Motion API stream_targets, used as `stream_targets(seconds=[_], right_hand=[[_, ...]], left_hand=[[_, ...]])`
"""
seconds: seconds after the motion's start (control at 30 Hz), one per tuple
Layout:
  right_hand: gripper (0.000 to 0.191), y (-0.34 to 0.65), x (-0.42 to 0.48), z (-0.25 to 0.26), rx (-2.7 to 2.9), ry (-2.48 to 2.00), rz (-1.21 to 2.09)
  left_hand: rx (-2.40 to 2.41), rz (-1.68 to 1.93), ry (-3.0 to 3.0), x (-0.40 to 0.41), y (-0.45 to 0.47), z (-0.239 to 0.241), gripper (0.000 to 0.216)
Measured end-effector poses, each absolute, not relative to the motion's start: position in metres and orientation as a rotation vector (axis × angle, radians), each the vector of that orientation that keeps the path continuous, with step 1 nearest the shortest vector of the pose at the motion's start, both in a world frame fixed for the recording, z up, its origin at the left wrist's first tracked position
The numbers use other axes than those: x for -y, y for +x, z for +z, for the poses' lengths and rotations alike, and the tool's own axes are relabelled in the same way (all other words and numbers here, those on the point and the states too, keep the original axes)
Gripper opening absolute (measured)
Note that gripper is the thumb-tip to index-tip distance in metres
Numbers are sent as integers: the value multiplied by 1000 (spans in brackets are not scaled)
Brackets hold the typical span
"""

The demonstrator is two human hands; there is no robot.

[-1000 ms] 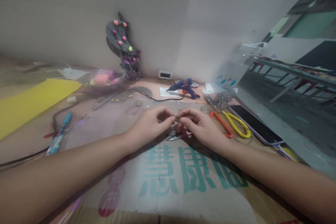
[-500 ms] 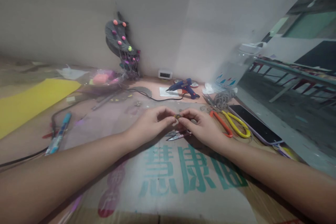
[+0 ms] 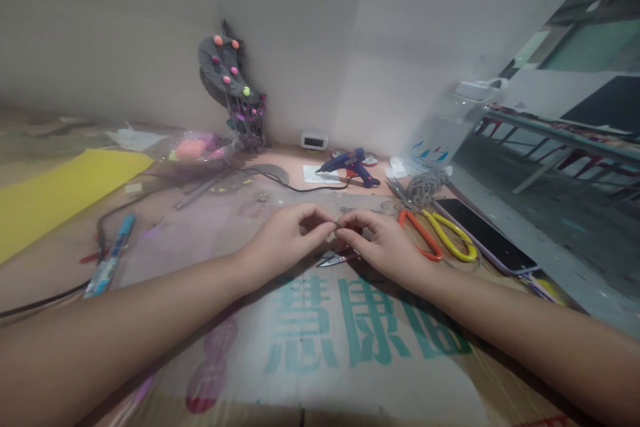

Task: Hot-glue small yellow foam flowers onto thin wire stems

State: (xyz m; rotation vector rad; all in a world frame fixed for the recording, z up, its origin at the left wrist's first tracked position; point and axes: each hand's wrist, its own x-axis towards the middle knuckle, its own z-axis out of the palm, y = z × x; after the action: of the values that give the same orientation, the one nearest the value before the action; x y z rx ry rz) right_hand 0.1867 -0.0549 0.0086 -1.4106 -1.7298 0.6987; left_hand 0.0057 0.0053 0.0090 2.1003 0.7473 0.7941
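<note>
Your left hand (image 3: 287,233) and right hand (image 3: 380,237) meet, thumbs and forefingers pinching a small dark piece (image 3: 337,225), mostly hidden, above the middle of the table (image 3: 235,417). Below lie snips (image 3: 333,260), partly covered by your right hand. Orange (image 3: 435,255) and yellow handles (image 3: 469,256) and a phone (image 3: 487,237) lie toward the table's right edge; a glue gun (image 3: 345,161) rests near its far edge.
</note>
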Motion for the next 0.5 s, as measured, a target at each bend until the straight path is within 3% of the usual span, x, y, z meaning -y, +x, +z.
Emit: stream_targets(seconds=[0.5], right_hand=[[10, 188, 54, 9, 1739, -1422, 679]], left_hand=[[-685, 772, 2020, -8, 5, 6, 22]])
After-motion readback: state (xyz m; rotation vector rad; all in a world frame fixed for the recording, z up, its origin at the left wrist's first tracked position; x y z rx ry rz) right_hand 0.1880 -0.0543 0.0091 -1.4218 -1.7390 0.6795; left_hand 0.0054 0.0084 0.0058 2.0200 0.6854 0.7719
